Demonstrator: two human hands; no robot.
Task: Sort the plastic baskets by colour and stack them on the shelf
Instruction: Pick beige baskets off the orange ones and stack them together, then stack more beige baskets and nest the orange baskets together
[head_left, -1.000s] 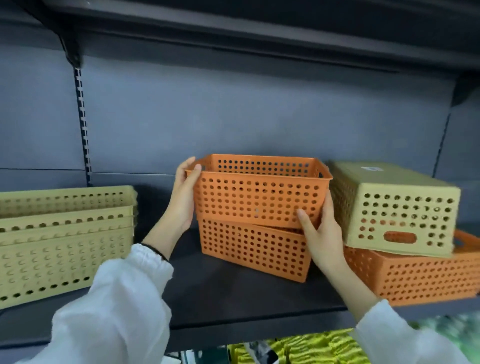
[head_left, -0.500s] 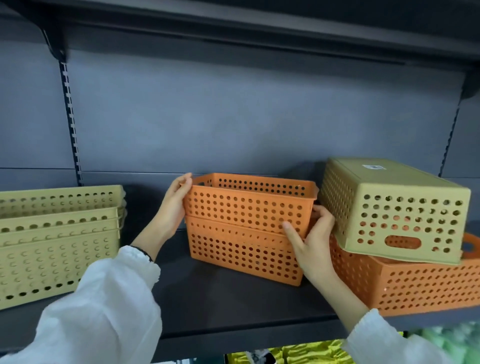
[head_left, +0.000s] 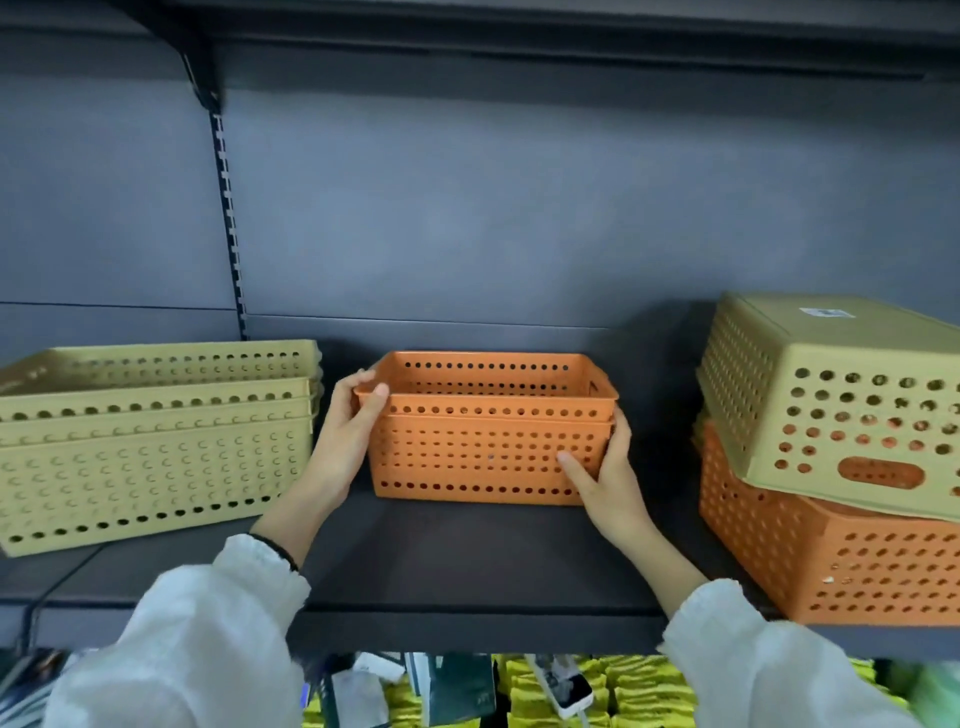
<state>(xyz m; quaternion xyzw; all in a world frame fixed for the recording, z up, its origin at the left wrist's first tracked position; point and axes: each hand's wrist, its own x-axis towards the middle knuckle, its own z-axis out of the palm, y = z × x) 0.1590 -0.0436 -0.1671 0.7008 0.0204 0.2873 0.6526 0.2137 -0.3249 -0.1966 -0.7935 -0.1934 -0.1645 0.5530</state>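
Head cam only. I see two orange baskets (head_left: 488, 431) nested one inside the other, mid-shelf, upright, base flat on the dark shelf (head_left: 467, 561). My left hand (head_left: 345, 441) is clamped on the stack's left end, thumb hooked over the top rim, fingers wrapped behind the corner. My right hand (head_left: 605, 470) grips the lower right corner, thumb pressed flat on the front wall, fingers around the side. Both hands closed on the same stack. To the left, a nested green stack (head_left: 156, 441), upright, close to my left hand but not touching it. To the right, a larger orange basket (head_left: 852, 561) at the shelf's front edge, with an upside-down green basket (head_left: 841, 395) sitting tilted on top of it. It's well apart from the centre stack. White sleeves (head_left: 208, 639) on both arms. Lower shelf contents blurred, can't identify.
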